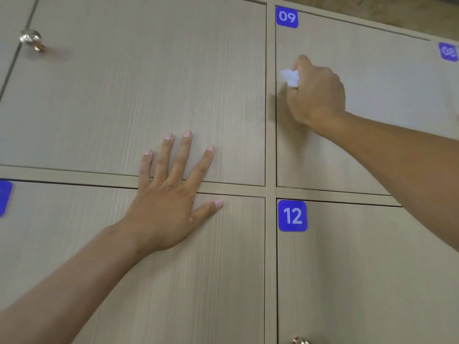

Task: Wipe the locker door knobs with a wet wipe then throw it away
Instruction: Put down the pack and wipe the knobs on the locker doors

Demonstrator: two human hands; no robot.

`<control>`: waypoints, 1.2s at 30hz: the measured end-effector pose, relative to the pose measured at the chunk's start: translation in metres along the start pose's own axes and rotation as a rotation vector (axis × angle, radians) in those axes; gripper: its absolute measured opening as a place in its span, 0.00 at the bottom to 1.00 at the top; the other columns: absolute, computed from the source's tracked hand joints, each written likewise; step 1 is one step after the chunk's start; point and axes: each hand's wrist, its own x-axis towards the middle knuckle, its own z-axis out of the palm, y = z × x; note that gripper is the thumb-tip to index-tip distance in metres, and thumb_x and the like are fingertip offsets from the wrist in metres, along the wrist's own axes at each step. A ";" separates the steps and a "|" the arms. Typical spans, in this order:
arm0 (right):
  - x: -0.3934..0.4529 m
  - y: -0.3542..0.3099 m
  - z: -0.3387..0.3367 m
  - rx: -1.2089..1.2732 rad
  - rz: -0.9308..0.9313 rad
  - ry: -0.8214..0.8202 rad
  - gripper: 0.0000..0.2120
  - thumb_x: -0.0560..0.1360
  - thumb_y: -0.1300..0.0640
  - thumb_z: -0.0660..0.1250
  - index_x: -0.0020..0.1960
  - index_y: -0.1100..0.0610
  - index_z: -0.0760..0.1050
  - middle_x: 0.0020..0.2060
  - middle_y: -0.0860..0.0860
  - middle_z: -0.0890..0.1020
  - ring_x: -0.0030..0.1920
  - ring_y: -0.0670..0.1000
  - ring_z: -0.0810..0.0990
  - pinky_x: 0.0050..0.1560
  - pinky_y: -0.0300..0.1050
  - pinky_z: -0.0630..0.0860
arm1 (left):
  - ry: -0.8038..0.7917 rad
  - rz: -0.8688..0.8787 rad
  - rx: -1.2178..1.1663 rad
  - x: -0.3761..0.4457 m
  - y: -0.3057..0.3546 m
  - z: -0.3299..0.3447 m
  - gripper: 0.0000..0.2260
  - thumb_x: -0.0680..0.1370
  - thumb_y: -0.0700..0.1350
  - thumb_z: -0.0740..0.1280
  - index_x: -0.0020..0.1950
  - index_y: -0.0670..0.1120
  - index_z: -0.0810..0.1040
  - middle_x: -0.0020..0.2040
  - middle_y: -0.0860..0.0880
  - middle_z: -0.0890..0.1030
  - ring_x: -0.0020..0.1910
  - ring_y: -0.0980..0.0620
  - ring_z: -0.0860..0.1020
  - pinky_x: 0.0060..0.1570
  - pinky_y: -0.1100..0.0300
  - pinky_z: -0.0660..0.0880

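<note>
The fingers [294, 70] of the right hand [316, 93] are curled tight around the wipe [290, 76]. They grip it against door 09 [372, 95], near the left edge of that door, a little below the blue label 09 [286, 17]. Only a small part of the wipe shows. It comes out on the left side of the fist, between the thumb and the bent fingers. It is white, crumpled into a small bunch, and its outline is a little blurred. If a knob is under the fist, the hand hides it, so one cannot tell.

The left hand [164, 204] lies flat, and its fingers [185, 152] are straight and spread. It holds nothing. The palm covers the horizontal strip between two doors: the four fingers press on the upper door [124, 83], and the thumb rests on the lower door [173, 294].

Both forearms are bare. The right one comes in from the right edge and crosses the lower corner of door 09.

The doors are of pale wood grain. A shiny knob [31, 39] sits at the upper left, well apart from both hands. Another knob [301, 340] shows only partly at the bottom edge, below the blue label 12 [292, 216]. A third blue label [448, 51] is at the right edge, and part of one more [4, 197] at the left edge.
</note>
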 end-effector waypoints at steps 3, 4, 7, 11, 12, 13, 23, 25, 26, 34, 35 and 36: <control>0.005 0.003 0.000 -0.205 -0.134 -0.001 0.11 0.78 0.56 0.59 0.57 0.61 0.69 0.39 0.56 0.73 0.36 0.60 0.71 0.39 0.50 0.64 | 0.010 0.005 0.002 0.000 0.000 0.000 0.38 0.77 0.74 0.43 0.83 0.59 0.38 0.84 0.47 0.35 0.82 0.42 0.34 0.79 0.37 0.40; 0.007 0.004 0.000 -0.240 -0.160 -0.001 0.11 0.78 0.56 0.59 0.57 0.61 0.69 0.38 0.56 0.73 0.36 0.60 0.71 0.39 0.50 0.64 | 0.007 0.006 0.008 0.000 0.000 0.000 0.38 0.77 0.74 0.43 0.83 0.59 0.37 0.84 0.47 0.35 0.82 0.42 0.34 0.79 0.37 0.40; 0.011 0.006 0.003 -0.315 -0.189 -0.003 0.13 0.79 0.53 0.59 0.56 0.62 0.69 0.37 0.57 0.72 0.36 0.60 0.71 0.40 0.51 0.64 | 0.009 0.008 0.023 0.000 0.000 0.001 0.38 0.77 0.74 0.42 0.83 0.59 0.37 0.84 0.47 0.35 0.82 0.42 0.34 0.79 0.37 0.40; 0.015 0.003 0.011 -0.309 -0.115 0.013 0.15 0.80 0.50 0.57 0.53 0.61 0.75 0.37 0.56 0.72 0.37 0.59 0.69 0.41 0.50 0.62 | 0.006 0.007 0.022 0.000 0.000 0.001 0.38 0.77 0.74 0.42 0.83 0.59 0.38 0.84 0.47 0.36 0.82 0.42 0.35 0.79 0.37 0.40; 0.017 0.000 0.013 -0.295 -0.073 0.016 0.16 0.80 0.49 0.56 0.50 0.60 0.76 0.38 0.56 0.72 0.38 0.59 0.70 0.41 0.49 0.62 | 0.007 0.006 0.028 0.000 0.000 0.001 0.38 0.77 0.74 0.42 0.83 0.59 0.38 0.84 0.47 0.36 0.82 0.42 0.35 0.79 0.37 0.40; 0.019 -0.002 0.014 -0.276 -0.025 0.014 0.16 0.80 0.49 0.55 0.48 0.59 0.75 0.38 0.56 0.74 0.38 0.59 0.70 0.41 0.49 0.62 | 0.008 0.006 0.033 0.000 0.000 0.002 0.38 0.77 0.74 0.41 0.83 0.59 0.38 0.84 0.47 0.37 0.82 0.42 0.35 0.79 0.37 0.41; 0.021 0.008 0.011 -0.357 -0.206 -0.030 0.15 0.81 0.48 0.55 0.44 0.60 0.67 0.34 0.58 0.70 0.37 0.60 0.70 0.41 0.51 0.62 | -0.015 0.001 0.038 0.000 0.001 -0.001 0.39 0.75 0.75 0.38 0.82 0.59 0.35 0.83 0.48 0.34 0.82 0.42 0.33 0.79 0.38 0.38; 0.020 0.016 0.006 -0.391 -0.296 -0.066 0.16 0.81 0.48 0.56 0.49 0.62 0.68 0.29 0.55 0.66 0.35 0.60 0.70 0.40 0.52 0.63 | -0.018 0.000 0.041 0.000 0.001 -0.002 0.39 0.75 0.75 0.38 0.82 0.60 0.34 0.83 0.48 0.33 0.81 0.42 0.32 0.79 0.38 0.38; 0.020 0.019 0.004 -0.406 -0.319 -0.078 0.16 0.81 0.48 0.56 0.52 0.63 0.69 0.28 0.55 0.65 0.34 0.59 0.70 0.40 0.52 0.63 | -0.021 0.000 0.040 0.000 0.001 -0.002 0.39 0.75 0.75 0.38 0.82 0.60 0.34 0.83 0.48 0.33 0.81 0.42 0.32 0.79 0.38 0.37; 0.023 0.010 0.007 -0.299 -0.100 -0.094 0.23 0.81 0.47 0.49 0.42 0.62 0.73 0.36 0.59 0.75 0.38 0.61 0.72 0.42 0.50 0.67 | -0.027 -0.006 0.041 0.001 0.001 -0.002 0.39 0.75 0.75 0.38 0.82 0.60 0.33 0.83 0.49 0.32 0.81 0.42 0.32 0.78 0.40 0.35; 0.024 0.010 0.005 -0.279 -0.087 -0.109 0.25 0.81 0.46 0.48 0.41 0.62 0.74 0.36 0.59 0.76 0.37 0.61 0.73 0.42 0.50 0.68 | -0.030 -0.007 0.039 0.001 0.002 -0.003 0.39 0.75 0.75 0.38 0.81 0.60 0.33 0.83 0.49 0.32 0.81 0.42 0.31 0.78 0.40 0.35; 0.025 0.010 0.003 -0.257 -0.079 -0.127 0.27 0.81 0.46 0.47 0.39 0.62 0.76 0.35 0.59 0.77 0.37 0.60 0.73 0.43 0.51 0.69 | -0.035 -0.010 0.035 0.000 0.002 -0.003 0.39 0.74 0.75 0.38 0.81 0.60 0.33 0.83 0.49 0.31 0.81 0.42 0.31 0.78 0.40 0.35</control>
